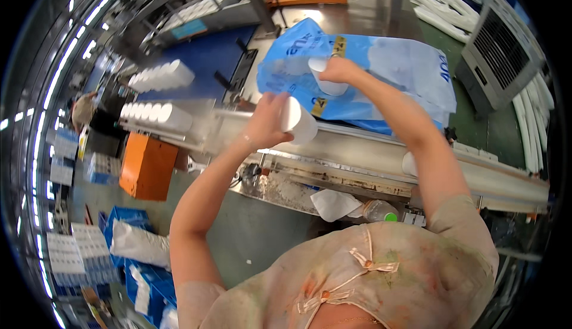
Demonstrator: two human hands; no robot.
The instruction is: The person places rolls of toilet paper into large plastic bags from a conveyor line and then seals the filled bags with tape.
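My left hand (266,122) is closed round the side of a smooth white cylinder (305,126), whose flat end faces left. It hangs over the rail of a long narrow conveyor trough (363,148). Farther off and to the right, my right hand (341,70) grips a second white cylinder (335,87) near its upper end. That one is tilted and lies over a blue and white plastic bag (393,67) with yellow tape, spread flat beyond the trough. Another pale rounded piece (409,163) sits in the trough beside my right forearm, partly hidden.
Rows of white cylinders (173,76) stand at the left by a blue conveyor belt (208,55). An orange box (145,167) is below them. A green-capped bottle (380,211) and a white cloth (335,204) lie near my body. A grey louvred unit (497,49) stands far right.
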